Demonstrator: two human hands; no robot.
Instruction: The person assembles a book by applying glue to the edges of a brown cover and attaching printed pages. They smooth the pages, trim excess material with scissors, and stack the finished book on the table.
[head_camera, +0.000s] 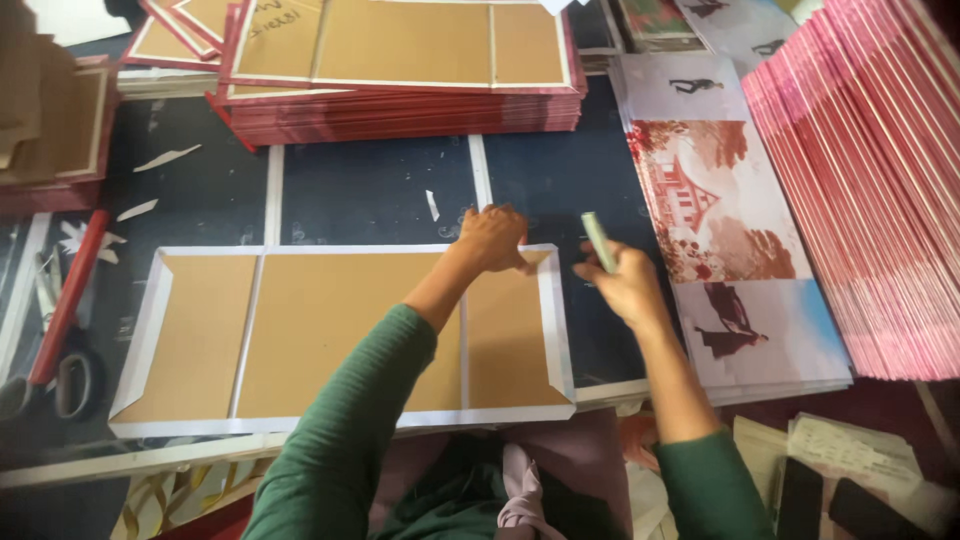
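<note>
A flat book cover (330, 335) of brown board panels with folded white paper edges lies on the dark table in front of me. My left hand (492, 238) presses with its fingertips on the cover's upper right corner, at the folded white flap. My right hand (622, 282) hovers just right of the cover over the dark table, closed around a small pale green flat tool (598, 240) that sticks up from the fingers. Both arms wear green sleeves.
A stack of finished red-edged covers (400, 70) sits at the back. Printed picture sheets (715, 215) lie to the right, beside a fanned pile of pink covers (870, 190). Scissors with a red handle (60, 320) rest at the left. Paper scraps dot the table (370, 190).
</note>
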